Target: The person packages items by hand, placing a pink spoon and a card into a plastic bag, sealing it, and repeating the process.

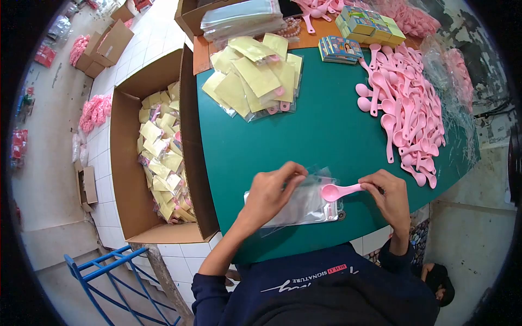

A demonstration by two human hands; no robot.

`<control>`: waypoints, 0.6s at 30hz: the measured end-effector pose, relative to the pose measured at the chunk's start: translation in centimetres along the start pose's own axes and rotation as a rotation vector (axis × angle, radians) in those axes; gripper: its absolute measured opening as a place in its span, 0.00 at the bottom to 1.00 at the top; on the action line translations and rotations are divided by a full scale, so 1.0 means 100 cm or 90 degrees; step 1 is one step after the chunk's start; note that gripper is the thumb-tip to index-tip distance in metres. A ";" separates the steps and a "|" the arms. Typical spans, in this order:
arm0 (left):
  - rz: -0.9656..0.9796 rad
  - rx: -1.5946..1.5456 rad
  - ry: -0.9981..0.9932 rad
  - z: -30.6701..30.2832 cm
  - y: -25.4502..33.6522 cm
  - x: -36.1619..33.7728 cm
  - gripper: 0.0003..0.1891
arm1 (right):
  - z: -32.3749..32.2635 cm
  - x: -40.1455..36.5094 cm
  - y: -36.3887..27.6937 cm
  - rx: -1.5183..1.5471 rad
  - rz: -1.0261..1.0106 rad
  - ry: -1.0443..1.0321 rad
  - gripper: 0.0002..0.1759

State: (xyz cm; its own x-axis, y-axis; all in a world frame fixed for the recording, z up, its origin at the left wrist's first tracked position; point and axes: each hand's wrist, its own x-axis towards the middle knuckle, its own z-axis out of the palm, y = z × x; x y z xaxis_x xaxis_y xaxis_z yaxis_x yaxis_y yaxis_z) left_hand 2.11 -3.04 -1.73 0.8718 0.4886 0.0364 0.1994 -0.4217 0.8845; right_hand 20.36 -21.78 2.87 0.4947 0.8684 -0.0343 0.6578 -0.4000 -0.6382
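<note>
My right hand (pixel 387 196) pinches the handle end of a pink spoon (pixel 336 192), whose bowl points left over the clear plastic bags (pixel 304 207). These bags lie in a flat stack on the green table (pixel 255 146), close to its front edge. Above their left part is my left hand (pixel 276 187), its thumb and index finger together at the upper edge of a clear bag. A large heap of pink spoons (pixel 408 103) covers the right side of the table. Bags with yellow cards (pixel 255 76) are piled at the back left.
An open cardboard box (pixel 122 168) of packed yellow-card bags stands left of the table. Small booklets (pixel 340 50) and more clear bags (pixel 239 19) sit at the back. A blue metal frame (pixel 114 266) is at lower left. Another person (pixel 439 282) is at lower right.
</note>
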 end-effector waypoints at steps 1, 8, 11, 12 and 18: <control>-0.030 -0.056 0.003 -0.005 0.003 0.001 0.07 | -0.003 0.002 -0.004 -0.003 -0.007 -0.003 0.06; -0.228 -0.363 -0.100 -0.023 0.004 0.001 0.10 | 0.001 0.028 -0.029 0.188 0.026 0.192 0.05; -0.219 -0.409 -0.092 -0.022 0.004 -0.001 0.12 | 0.010 0.042 -0.041 0.243 -0.032 0.286 0.05; -0.215 -0.434 -0.088 -0.021 0.002 -0.002 0.12 | 0.011 0.046 -0.045 0.230 -0.032 0.283 0.05; -0.206 -0.424 -0.069 -0.027 0.007 0.003 0.15 | 0.017 0.056 -0.055 0.267 -0.042 0.236 0.06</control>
State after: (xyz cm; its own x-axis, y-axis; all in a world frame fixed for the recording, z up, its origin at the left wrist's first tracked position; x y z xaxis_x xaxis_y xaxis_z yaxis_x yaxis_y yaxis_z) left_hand 1.27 -1.08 0.14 0.8617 0.4170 -0.2891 0.1700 0.2996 0.9388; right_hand 18.54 -14.27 4.86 0.6763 0.6961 0.2409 0.4498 -0.1312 -0.8835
